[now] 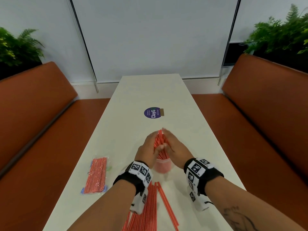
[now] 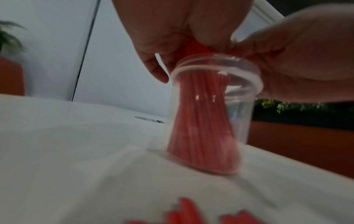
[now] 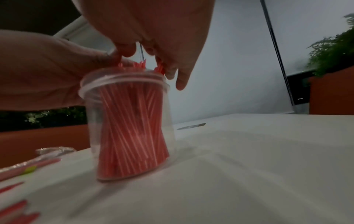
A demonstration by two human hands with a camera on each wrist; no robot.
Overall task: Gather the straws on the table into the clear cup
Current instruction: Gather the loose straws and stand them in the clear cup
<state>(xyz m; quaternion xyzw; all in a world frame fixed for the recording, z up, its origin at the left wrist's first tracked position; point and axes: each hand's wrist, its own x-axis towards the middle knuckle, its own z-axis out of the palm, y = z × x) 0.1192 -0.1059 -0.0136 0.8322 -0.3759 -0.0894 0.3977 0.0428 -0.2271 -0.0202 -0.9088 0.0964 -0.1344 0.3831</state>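
A clear cup (image 1: 162, 165) stands upright on the white table (image 1: 150, 90), packed with a bundle of red striped straws (image 1: 160, 139) that sticks up above its rim. My left hand (image 1: 148, 147) and right hand (image 1: 176, 147) close on the bundle from either side just above the cup, thumbs wrapped in front. The left wrist view shows the cup (image 2: 237, 115), the straws (image 2: 201, 128) and my left hand (image 2: 162, 30) over them. In the right wrist view the right hand (image 3: 153, 30) grips the straws (image 3: 132, 128) above the cup (image 3: 90, 121). Several loose straws (image 1: 150, 205) lie near me.
A sealed plastic packet of red straws (image 1: 96, 175) lies at the left of the table. A round purple sticker (image 1: 152, 112) is on the tabletop beyond the cup. Orange benches (image 1: 33, 114) flank the table on both sides, with plants behind them.
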